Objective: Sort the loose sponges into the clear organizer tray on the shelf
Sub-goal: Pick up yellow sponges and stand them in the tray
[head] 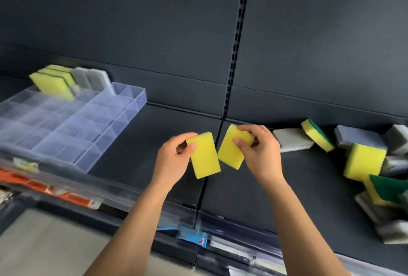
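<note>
My left hand point(174, 161) grips a yellow sponge point(205, 156) by its upper left corner, above the dark shelf. Right beside it, my right hand point(260, 152) pinches a second yellow sponge point(231, 150) by its upper end. The two sponges nearly touch at their lower corners. The clear organizer tray point(132, 108) lies on the shelf at the left. Yellow sponges point(53, 83) and grey sponges point(92, 79) stand upright in its far compartments. A loose pile of yellow, green-backed and grey sponges point(364, 161) lies at the right.
The dark shelf surface point(132, 154) runs between tray and pile, with a vertical seam point(212, 165) under my hands. A slotted upright point(236, 32) splits the dark back panel. Price strips with orange and blue labels point(192, 237) line the shelf's front edge.
</note>
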A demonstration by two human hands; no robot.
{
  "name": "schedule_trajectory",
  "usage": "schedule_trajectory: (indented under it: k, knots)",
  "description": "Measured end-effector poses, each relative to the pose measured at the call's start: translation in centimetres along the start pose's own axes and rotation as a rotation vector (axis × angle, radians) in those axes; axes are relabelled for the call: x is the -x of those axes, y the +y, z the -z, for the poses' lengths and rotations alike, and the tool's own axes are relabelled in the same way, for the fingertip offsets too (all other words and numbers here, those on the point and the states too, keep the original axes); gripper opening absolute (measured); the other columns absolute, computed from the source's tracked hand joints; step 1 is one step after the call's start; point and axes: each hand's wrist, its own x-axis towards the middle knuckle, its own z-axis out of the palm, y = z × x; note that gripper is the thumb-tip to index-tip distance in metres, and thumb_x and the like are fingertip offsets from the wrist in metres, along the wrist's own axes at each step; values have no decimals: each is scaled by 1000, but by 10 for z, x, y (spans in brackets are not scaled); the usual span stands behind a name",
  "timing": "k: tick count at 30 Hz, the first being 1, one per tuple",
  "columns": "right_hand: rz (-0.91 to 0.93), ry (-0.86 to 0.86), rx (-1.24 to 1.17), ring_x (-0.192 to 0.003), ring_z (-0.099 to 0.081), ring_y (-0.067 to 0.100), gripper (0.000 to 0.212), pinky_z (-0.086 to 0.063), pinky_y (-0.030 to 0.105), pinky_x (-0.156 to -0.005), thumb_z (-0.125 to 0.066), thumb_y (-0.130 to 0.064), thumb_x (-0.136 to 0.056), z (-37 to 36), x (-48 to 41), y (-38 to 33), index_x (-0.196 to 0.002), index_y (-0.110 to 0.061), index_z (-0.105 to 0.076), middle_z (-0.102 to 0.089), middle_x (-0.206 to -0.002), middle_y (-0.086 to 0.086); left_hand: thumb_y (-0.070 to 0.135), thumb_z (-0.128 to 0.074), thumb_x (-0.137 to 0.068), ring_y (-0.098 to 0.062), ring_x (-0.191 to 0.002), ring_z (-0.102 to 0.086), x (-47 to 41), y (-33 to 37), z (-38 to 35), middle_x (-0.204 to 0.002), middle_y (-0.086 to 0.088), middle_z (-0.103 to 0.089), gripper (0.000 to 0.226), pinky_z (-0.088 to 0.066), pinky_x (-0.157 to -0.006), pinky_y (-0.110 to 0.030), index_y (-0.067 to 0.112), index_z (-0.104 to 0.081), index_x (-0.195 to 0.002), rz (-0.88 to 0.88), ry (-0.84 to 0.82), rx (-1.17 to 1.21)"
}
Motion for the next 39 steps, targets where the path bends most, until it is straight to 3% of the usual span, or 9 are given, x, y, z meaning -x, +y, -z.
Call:
schedule_trajectory:
  k: [12, 18, 22, 33, 39]
  knots:
    - [157, -157, -83, -85, -54, 5, 22, -41, 19, -71, -72, -17, -80, -161, 38, -131, -101, -23, -67, -59, -99, -14, 21, -60, -89, -18, -95, -60, 40, -47, 201, -103, 4, -64, 23, -53, -83, -46, 37, -63, -106, 47, 151, -43]
    - [180, -195, -133, -76, -54, 5, 22, -42, 17, -66, -73, -17, -80, -235, 55, -186, -100, -24, -67, -60, -99, -12, 23, -61, -89, -7, -92, -59, 49, -70, 287, -106, 3, -63, 24, -53, -78, -29, 37, -63, -108, 35, 185, -93]
    - [188, -219, -140, -73, -52, 0, 23, -38, 12, -64, -73, -17, -79, -270, 56, -212, -100, -26, -67, -60, -99, -14, 24, -61, -89, 8, -87, -54, 46, -80, 329, -100, 15, -60, 23, -46, -69, -10, 39, -63, -107, 27, 213, -111]
    - [223, -230, -95, -68, -52, 7, 24, -41, 21, -66, -72, -22, -81, -357, 3, -262, -105, -23, -66, -60, -101, -7, 22, -58, -91, -12, -93, -58, -22, -93, 414, -103, 3, -61, 22, -54, -81, -38, 37, -62, -107, 8, 214, -124]
    - [215, -257, -88, -83, -53, 15, 26, -45, 29, -76, -72, -22, -81, -418, -51, -285, -107, -20, -66, -64, -108, 0, 19, -55, -93, -21, -92, -60, -92, -107, 464, -103, -1, -61, 24, -54, -81, -41, 40, -61, -103, 17, 175, -153]
